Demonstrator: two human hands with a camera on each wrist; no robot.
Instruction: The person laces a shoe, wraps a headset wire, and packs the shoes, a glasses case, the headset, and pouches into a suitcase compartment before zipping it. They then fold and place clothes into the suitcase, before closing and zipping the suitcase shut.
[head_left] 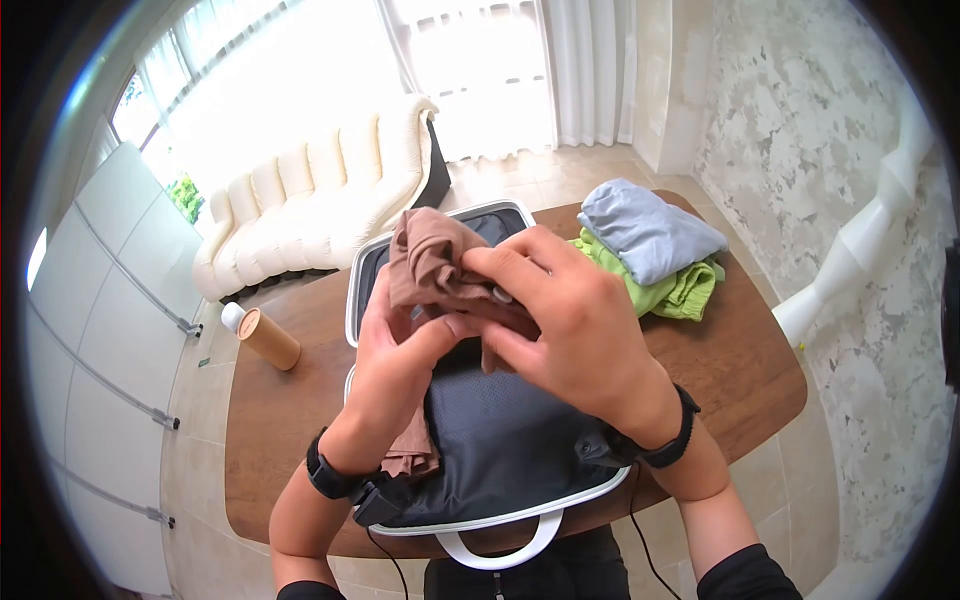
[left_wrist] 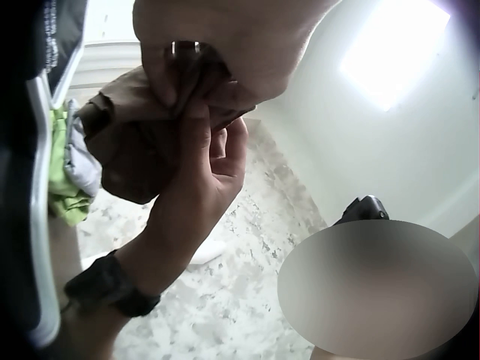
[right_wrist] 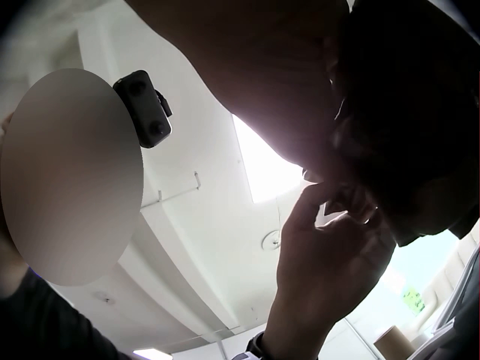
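A bunched brown garment (head_left: 432,250) is held up between both hands above a suitcase (head_left: 530,440). My left hand (head_left: 392,345) grips its left and lower side, the thumb lying across the near face. Over on the right, my right hand (head_left: 570,310) pinches folds of the fabric between thumb and fingers. Both hands meet at the cloth in the left wrist view, where the garment (left_wrist: 135,165) droops below the fingers. In the right wrist view it is a dark mass, its folds hidden in shadow. More brown cloth (head_left: 412,450) lies on the suitcase's dark near half, below the left wrist.
The suitcase lies spread on a wooden table (head_left: 300,420), its white handle (head_left: 505,550) toward me. At the back right, a light blue garment (head_left: 650,230) rests on a lime green one (head_left: 690,290). A tan cylinder (head_left: 268,340) with a white top stands left. Beyond is a cream sofa (head_left: 310,200).
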